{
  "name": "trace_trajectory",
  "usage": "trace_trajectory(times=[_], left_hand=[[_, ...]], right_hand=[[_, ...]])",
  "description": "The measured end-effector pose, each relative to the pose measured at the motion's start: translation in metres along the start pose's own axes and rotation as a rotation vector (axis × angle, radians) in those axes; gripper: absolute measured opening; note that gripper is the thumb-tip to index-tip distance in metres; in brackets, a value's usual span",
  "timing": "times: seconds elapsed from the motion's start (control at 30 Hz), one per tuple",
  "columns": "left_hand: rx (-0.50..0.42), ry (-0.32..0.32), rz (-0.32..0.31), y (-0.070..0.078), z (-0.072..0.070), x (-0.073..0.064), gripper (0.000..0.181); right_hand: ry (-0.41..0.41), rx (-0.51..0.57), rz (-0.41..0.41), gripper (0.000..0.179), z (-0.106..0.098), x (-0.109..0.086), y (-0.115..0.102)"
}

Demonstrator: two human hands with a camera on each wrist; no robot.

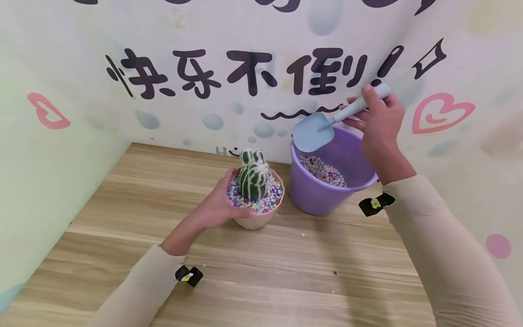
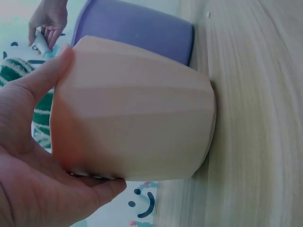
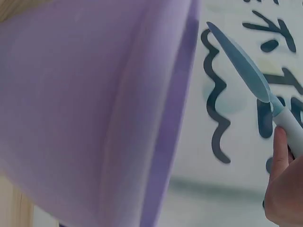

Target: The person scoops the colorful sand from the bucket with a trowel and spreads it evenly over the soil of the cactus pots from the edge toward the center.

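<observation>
My left hand (image 1: 216, 204) grips the rim of a pale peach flowerpot (image 2: 132, 109), thumb on the near side and fingers round the far left. In the pot stands a green knitted cactus (image 1: 253, 181) with white fuzzy lines, set in small multicoloured pebbles (image 1: 267, 202). My right hand (image 1: 382, 116) holds a light blue toy shovel (image 1: 313, 131) by its handle, above a purple bucket (image 1: 320, 200). The shovel's blade hangs over the bucket's left rim, and no pebbles show on it. Multicoloured pebbles (image 1: 323, 171) cover part of the bucket's bottom.
The bucket stands just right of the pot on a wood-grain table (image 1: 261, 281), close to the printed backdrop (image 1: 196, 118) behind. A few loose pebbles (image 1: 303, 235) lie on the table in front of them.
</observation>
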State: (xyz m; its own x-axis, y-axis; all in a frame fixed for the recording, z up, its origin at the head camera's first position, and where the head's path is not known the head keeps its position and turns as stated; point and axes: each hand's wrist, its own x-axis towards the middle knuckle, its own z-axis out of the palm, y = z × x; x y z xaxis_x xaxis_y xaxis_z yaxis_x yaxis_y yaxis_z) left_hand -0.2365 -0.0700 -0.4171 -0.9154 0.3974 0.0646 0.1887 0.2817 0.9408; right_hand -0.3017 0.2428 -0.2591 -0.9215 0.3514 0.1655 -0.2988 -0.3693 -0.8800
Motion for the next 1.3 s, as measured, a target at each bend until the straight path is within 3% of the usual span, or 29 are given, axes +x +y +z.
trace_trajectory(times=[0.13, 0.37, 0.57, 0.77, 1.3], left_hand=[[0.018, 0.047, 0.006, 0.002, 0.003, 0.003, 0.111], [0.136, 0.155, -0.122, 0.004, 0.009, 0.008, 0.121], [0.172, 0.227, -0.147, 0.007, 0.015, 0.012, 0.121], [0.228, 0.329, -0.178, 0.009, 0.024, 0.018, 0.119], [0.204, 0.574, -0.214, 0.01, 0.047, 0.037, 0.121]], right_hand=[[0.049, 0.001, 0.016, 0.037, -0.009, 0.008, -0.006], [0.119, -0.046, 0.064, 0.04, -0.027, 0.019, -0.005], [0.129, -0.107, 0.096, 0.043, -0.036, 0.024, 0.001], [0.118, -0.166, 0.142, 0.046, -0.042, 0.027, 0.007], [0.038, -0.404, 0.214, 0.041, -0.05, 0.034, 0.028]])
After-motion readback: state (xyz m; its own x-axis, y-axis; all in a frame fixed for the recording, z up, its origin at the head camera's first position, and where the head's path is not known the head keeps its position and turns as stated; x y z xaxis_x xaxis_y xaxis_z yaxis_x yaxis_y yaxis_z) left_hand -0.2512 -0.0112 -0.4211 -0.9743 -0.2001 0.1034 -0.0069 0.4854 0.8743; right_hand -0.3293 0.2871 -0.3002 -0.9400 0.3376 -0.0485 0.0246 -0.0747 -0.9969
